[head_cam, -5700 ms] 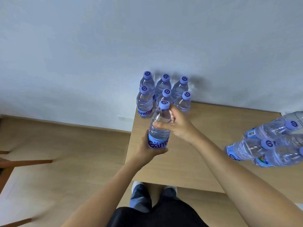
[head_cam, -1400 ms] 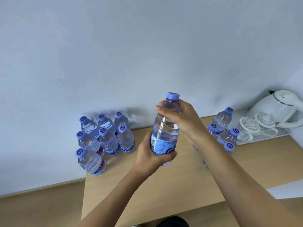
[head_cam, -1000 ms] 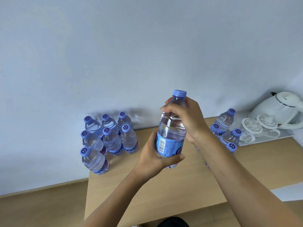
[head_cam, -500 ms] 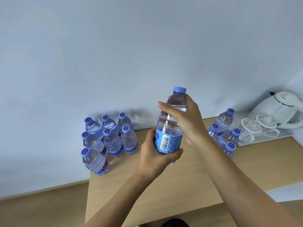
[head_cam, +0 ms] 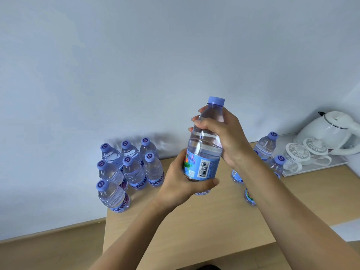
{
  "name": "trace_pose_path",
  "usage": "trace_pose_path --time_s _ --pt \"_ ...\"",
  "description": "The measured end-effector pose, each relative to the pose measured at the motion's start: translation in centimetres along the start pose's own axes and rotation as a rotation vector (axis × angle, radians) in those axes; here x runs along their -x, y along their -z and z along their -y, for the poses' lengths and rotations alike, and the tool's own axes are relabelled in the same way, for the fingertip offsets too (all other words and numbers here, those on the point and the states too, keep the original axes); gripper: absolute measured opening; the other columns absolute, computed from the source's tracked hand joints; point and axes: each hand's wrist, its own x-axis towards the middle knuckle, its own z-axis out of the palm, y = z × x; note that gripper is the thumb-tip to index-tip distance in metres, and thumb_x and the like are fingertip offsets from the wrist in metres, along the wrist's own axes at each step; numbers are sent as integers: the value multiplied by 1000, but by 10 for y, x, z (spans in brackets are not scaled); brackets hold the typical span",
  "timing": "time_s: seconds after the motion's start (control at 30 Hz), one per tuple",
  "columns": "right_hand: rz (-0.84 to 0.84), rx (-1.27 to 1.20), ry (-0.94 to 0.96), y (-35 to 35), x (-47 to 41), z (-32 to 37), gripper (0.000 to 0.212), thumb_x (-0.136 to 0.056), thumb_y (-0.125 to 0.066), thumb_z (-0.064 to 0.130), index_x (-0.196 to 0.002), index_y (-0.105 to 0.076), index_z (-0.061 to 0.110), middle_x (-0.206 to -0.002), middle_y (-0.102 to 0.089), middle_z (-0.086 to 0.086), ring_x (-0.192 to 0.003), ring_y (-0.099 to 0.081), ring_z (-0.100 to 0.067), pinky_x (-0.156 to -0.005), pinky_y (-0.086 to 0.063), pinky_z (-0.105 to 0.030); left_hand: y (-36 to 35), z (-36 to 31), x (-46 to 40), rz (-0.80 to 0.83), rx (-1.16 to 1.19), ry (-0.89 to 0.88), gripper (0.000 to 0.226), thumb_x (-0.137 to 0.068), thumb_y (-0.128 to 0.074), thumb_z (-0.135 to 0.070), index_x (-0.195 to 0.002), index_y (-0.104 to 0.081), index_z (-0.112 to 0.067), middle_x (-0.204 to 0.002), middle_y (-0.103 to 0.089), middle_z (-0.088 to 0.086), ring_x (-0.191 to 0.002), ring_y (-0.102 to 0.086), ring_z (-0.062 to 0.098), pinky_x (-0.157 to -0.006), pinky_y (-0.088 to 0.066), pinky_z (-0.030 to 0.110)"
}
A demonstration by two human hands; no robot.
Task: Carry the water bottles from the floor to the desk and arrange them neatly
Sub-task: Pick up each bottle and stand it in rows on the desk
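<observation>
Both hands (head_cam: 227, 137) grip the raised bottle (head_cam: 204, 151).

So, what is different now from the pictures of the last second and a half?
The held bottle was turned in place: its barcode now faces the camera. The left hand grips its label and the right hand its shoulder, as before. The seven arranged bottles stayed put.
</observation>
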Motion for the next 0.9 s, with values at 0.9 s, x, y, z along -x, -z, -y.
trace_pose_path --time_s 0.9 --pt "-156 213 64 -11 -2 1 34 -65 -75 22 -94 -59 15 -85 -71 -2 -76 -72 -23 -71 -59 -40 -2 -5 -2 -73 -19 -35 60 -61 -88 -6 -112 -57 -14 -95 -73 0 -83 -71 14 -68 -56 24"
